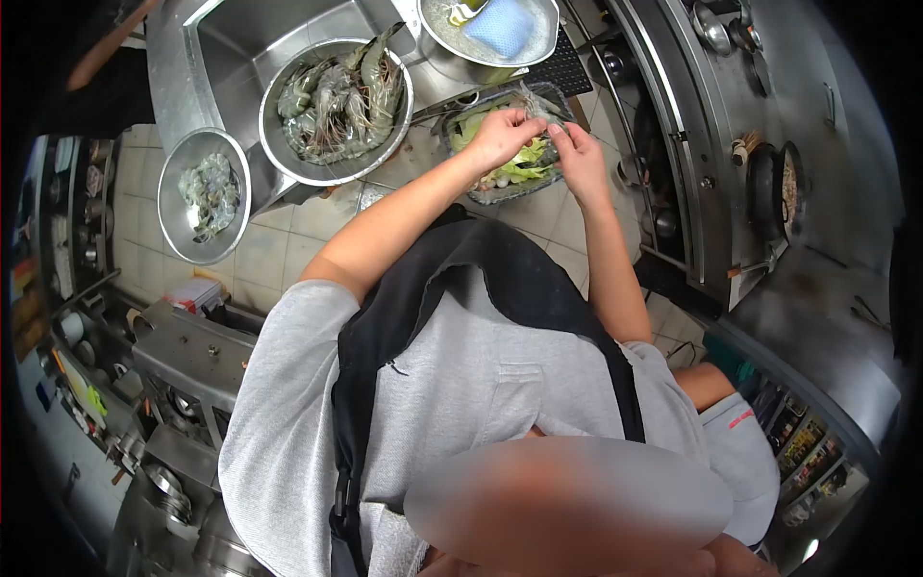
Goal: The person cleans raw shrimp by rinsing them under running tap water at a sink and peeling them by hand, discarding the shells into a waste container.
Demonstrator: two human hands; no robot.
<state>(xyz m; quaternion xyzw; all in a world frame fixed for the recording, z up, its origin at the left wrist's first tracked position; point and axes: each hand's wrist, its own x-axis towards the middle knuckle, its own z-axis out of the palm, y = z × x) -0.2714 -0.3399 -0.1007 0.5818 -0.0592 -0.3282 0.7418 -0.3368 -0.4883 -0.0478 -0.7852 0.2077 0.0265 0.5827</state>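
Over a plastic basket (519, 200) holding green leaves and scraps, my two hands meet, fingertips almost touching. My left hand (500, 137) is closed in a pinch on a grey shrimp (532, 104), whose head and legs stick out beyond the fingers. My right hand (579, 162) pinches at the same shrimp from the other side; its fingertips partly cover it. To the left, a large steel bowl (272, 154) is heaped with whole, unpeeled shrimp (341, 106). A smaller steel bowl (166, 213) further left contains peeled-looking shrimp meat (209, 197).
A steel sink (250, 34) lies behind the large bowl. Beyond the basket stands a metal basin (553, 48) with water and a blue sponge or cloth (502, 27). Steel counters and a stove side (707, 173) run along the right. Another person's arm (104, 43) shows upper left.
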